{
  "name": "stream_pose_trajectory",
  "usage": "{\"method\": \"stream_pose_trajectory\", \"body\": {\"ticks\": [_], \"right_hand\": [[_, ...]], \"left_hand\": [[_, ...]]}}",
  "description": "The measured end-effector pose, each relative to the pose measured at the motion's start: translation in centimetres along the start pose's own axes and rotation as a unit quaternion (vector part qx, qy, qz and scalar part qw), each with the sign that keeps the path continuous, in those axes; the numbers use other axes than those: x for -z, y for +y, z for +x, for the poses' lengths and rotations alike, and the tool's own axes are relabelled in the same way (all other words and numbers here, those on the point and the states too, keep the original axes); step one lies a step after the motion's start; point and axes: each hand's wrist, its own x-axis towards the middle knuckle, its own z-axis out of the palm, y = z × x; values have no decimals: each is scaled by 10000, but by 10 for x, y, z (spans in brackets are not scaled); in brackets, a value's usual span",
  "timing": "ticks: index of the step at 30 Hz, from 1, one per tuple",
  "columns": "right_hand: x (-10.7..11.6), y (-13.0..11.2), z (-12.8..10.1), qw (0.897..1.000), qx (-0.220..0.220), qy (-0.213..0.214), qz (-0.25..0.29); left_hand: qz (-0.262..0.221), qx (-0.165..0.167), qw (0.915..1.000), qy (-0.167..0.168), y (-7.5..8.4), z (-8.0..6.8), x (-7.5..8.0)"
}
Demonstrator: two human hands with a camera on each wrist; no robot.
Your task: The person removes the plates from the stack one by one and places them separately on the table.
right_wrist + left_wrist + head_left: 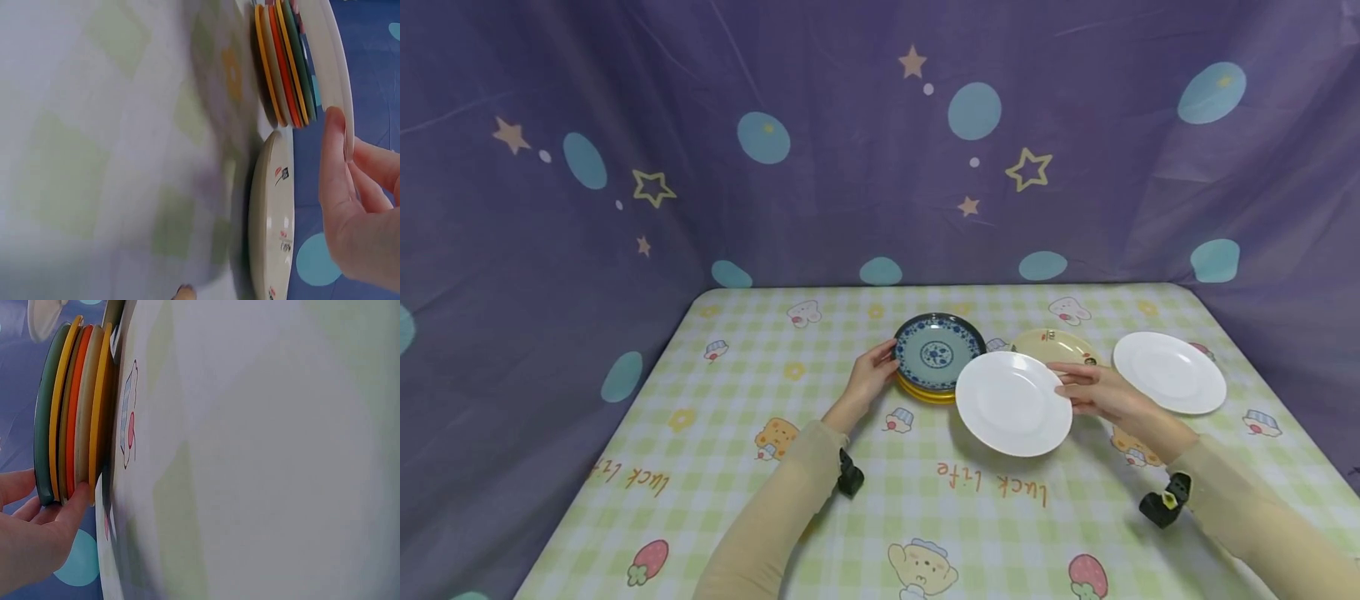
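Note:
My right hand point(1093, 390) pinches a white plate point(1013, 404) by its right rim. The plate is raised over the table and tilted; in the right wrist view the thumb point(334, 134) lies on one face and the fingers on the other. My left hand point(871, 375) touches the left edge of a stack of several plates, its fingertips along the rims. On top is a blue-patterned plate point(937, 354) with a dark rim. Beneath it, the left wrist view shows yellow, orange point(76, 406) and beige edges.
A cream plate point(1054, 343) with small printed motifs lies right of the stack, partly hidden behind the raised plate. Farther right rests another white plate point(1168, 372). A green checked cloth point(737, 525) covers the table, and a purple curtain point(850, 200) hangs behind.

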Motion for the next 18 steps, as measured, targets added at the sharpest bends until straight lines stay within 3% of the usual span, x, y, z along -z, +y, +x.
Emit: {"method": "stream_pose_trajectory", "body": {"ticks": [14, 18], "right_hand": [[19, 13, -11, 9990, -41, -408, -175], [25, 16, -17, 9985, -20, -484, -242]], "left_hand": [[-120, 24, 9999, -84, 9, -7, 1], [-85, -48, 10000, -20, 1, -2, 0]]}}
